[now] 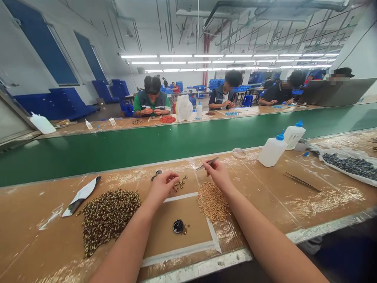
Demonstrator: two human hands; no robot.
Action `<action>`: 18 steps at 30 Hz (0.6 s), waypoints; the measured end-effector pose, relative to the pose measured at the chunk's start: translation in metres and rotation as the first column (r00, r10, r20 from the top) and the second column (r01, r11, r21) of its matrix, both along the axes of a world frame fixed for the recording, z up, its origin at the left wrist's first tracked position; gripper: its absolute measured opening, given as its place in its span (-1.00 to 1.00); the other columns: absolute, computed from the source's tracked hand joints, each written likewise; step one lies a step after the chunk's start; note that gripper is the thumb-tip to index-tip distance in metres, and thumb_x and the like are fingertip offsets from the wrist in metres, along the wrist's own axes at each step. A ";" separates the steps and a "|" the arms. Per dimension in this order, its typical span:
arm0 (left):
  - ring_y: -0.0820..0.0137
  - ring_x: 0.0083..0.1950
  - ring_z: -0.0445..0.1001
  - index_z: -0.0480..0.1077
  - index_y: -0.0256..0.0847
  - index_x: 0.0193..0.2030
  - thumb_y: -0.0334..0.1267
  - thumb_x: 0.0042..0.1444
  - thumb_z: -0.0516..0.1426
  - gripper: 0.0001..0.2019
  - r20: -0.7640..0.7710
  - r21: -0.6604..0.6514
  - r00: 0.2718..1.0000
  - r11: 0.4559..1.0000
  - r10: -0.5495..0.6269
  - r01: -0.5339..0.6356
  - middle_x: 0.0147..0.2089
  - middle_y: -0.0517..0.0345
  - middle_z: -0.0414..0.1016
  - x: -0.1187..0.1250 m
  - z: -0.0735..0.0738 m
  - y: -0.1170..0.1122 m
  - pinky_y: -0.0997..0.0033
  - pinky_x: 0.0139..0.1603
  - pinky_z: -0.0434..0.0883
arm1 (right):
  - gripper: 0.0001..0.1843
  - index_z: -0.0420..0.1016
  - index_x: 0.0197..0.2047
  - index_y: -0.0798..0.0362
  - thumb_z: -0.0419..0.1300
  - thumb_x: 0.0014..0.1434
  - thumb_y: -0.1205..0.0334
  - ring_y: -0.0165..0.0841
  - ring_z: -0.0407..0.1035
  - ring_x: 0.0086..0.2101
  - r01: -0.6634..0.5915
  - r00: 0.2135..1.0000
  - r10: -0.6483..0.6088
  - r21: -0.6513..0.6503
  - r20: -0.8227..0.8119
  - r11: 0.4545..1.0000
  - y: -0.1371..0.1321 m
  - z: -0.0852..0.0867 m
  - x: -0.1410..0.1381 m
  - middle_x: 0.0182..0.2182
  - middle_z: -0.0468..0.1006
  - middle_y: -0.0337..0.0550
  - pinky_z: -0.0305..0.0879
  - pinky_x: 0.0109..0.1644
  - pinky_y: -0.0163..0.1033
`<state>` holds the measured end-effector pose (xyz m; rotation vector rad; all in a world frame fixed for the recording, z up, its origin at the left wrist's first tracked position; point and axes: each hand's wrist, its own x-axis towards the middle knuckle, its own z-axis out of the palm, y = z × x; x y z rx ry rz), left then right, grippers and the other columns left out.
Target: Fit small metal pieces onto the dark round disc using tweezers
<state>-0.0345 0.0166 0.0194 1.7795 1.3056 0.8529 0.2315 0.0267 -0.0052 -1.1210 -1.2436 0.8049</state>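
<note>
Tweezers [207,163]: held at 12 o'clock of the pale beads, tips aimed toward 8 o'clock; probably light, stiff and springy, smooth metal best taken mid-length
Right hand [217,175]: grip pinching the tweezers between thumb and fingers
Left hand [163,186]: thumb and fingers drawn close; cannot tell whether they pinch anything
Small metal bits [184,181]: at 3 o'clock, just beside the left hand; likely light, hard and easily scattered, so best taken by their edges
Pale beads [212,202]: heaped at 6 o'clock of the right hand, likely prone to rolling
Black cup [178,226]: at 5 o'clock of the left hand
Dark-and-gold pieces [108,216]: piled at 8 o'clock of the left hand
Worktop [256,204]: under everything named; green belt [188,137] beyond at 12 o'clock
</note>
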 end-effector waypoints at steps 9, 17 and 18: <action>0.58 -0.53 0.35 0.41 -0.24 -0.07 0.02 0.27 0.24 -0.66 0.429 -0.009 0.902 0.999 -0.037 0.046 -0.31 0.16 0.51 0.026 -0.035 -0.014 0.55 -0.49 0.30 | -0.50 0.51 -0.39 0.07 0.16 0.33 -0.19 -0.38 0.27 -0.48 -0.063 0.882 0.023 0.070 0.470 0.996 -0.016 0.000 0.013 -0.55 0.43 -0.23 0.10 -0.36 -0.25; 0.58 -0.52 0.28 0.40 -0.20 -0.09 -0.01 0.34 0.18 -0.73 0.464 0.050 0.883 0.997 -0.069 0.052 -0.47 0.30 0.36 0.028 -0.035 -0.014 0.58 -0.48 0.24 | -0.56 0.52 -0.35 0.06 0.14 0.37 -0.12 -0.34 0.35 -0.42 -0.126 0.840 0.080 0.049 0.537 0.991 -0.018 -0.001 0.005 -0.49 0.51 -0.18 0.18 -0.30 -0.23; 0.58 -0.53 0.28 0.42 -0.22 -0.13 -0.01 0.34 0.18 -0.72 0.459 0.050 0.885 0.997 -0.080 0.064 -0.46 0.28 0.38 0.029 -0.036 -0.013 0.57 -0.48 0.25 | -0.57 0.51 -0.35 0.06 0.13 0.37 -0.11 -0.34 0.35 -0.41 -0.140 0.828 0.091 0.047 0.554 0.989 -0.018 -0.001 0.006 -0.48 0.51 -0.18 0.18 -0.29 -0.23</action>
